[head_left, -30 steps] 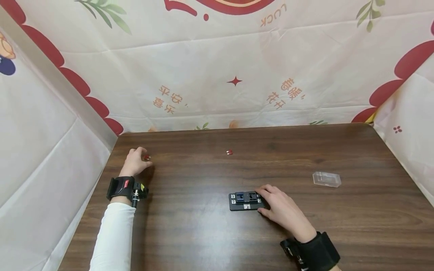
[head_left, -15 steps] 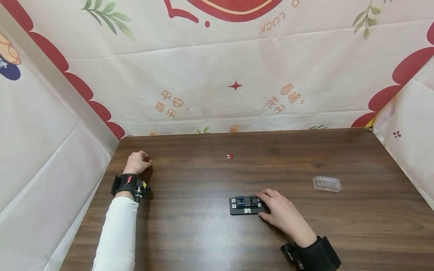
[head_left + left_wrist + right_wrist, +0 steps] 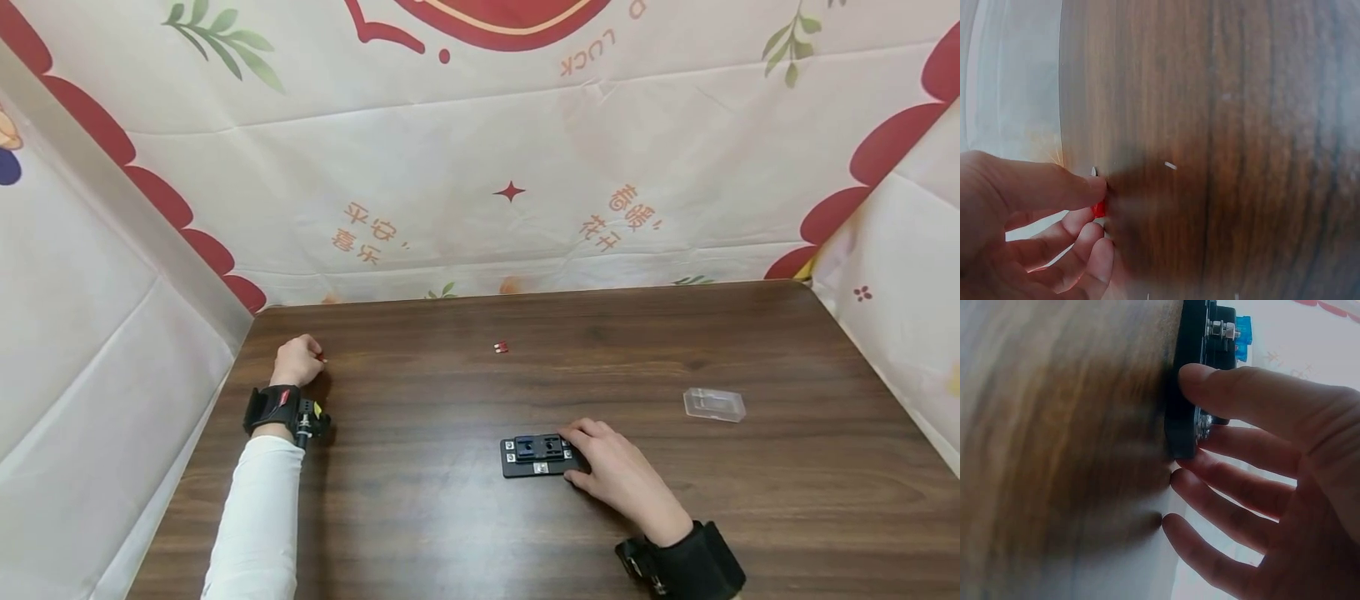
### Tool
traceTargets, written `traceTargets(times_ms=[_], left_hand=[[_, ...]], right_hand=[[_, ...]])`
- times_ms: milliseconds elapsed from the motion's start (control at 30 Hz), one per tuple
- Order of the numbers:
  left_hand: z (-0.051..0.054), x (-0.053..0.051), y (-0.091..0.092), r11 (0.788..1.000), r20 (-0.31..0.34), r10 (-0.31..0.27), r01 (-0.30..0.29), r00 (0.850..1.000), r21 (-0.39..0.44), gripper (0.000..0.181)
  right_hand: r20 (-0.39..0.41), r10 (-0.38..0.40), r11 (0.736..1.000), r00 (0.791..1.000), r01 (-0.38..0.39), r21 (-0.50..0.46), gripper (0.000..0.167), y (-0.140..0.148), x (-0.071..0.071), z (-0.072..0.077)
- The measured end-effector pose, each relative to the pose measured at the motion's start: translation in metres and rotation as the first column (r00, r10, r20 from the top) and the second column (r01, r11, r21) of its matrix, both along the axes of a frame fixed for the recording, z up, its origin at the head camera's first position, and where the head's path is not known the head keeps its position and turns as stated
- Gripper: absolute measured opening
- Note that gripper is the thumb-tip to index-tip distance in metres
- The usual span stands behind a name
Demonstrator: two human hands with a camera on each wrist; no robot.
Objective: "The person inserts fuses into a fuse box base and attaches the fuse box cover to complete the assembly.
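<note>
At the table's far left, my left hand (image 3: 297, 361) pinches a small red blade fuse (image 3: 1099, 209) between thumb and fingertips. Its metal end shows above the thumb in the left wrist view; the fingers cover most of the rest. My right hand (image 3: 621, 475) holds the right end of a black fuse block (image 3: 520, 470), which lies flat on the table. Thumb and fingers are on opposite edges of its base. Bolts with nuts and a blue blade fuse (image 3: 1244, 330) show on the block in the right wrist view.
Small red pieces with pale ends (image 3: 501, 347) lie near the table's back edge. A clear plastic case (image 3: 715, 405) lies at the right. Printed cloth (image 3: 450, 150) hangs behind the brown wooden table (image 3: 412, 400) and along its sides.
My left fingers, spread around the red fuse a second ago, have closed on it. The right hand keeps its place on the fuse block. The head view has shifted slightly.
</note>
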State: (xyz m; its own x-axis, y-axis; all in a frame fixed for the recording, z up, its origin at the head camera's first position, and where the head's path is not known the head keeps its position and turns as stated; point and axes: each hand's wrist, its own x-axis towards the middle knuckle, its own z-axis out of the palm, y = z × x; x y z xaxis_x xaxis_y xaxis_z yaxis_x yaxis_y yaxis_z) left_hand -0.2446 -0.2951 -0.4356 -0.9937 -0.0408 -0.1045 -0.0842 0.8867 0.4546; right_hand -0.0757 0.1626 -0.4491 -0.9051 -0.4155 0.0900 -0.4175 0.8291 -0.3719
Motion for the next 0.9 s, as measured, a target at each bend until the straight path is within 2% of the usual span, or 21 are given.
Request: traceTargets(times_ms=[133, 500, 900], left_hand=[[-0.0018, -0.0004, -0.0003, 0.999, 0.016, 0.020, -0.021, 1.000, 0.027, 0.017], [-0.0017, 0.0007, 0.0015, 0.998, 0.003, 0.032, -0.032, 0.999, 0.060, 0.013], [-0.0040, 0.0032, 0.0017, 0.994, -0.032, -0.021, 0.024, 0.999, 0.105, 0.016]], right_hand=[[-0.001, -0.008, 1.000, 1.000, 0.008, -0.001, 0.050, -0.0009, 0.0004, 0.0004], [-0.001, -0.013, 1.000, 1.000, 0.013, -0.012, 0.051, -0.0008, 0.0010, -0.0008], [-0.017, -0.010, 1.000, 1.000, 0.010, -0.015, 0.051, -0.0007, 0.0017, -0.0015]])
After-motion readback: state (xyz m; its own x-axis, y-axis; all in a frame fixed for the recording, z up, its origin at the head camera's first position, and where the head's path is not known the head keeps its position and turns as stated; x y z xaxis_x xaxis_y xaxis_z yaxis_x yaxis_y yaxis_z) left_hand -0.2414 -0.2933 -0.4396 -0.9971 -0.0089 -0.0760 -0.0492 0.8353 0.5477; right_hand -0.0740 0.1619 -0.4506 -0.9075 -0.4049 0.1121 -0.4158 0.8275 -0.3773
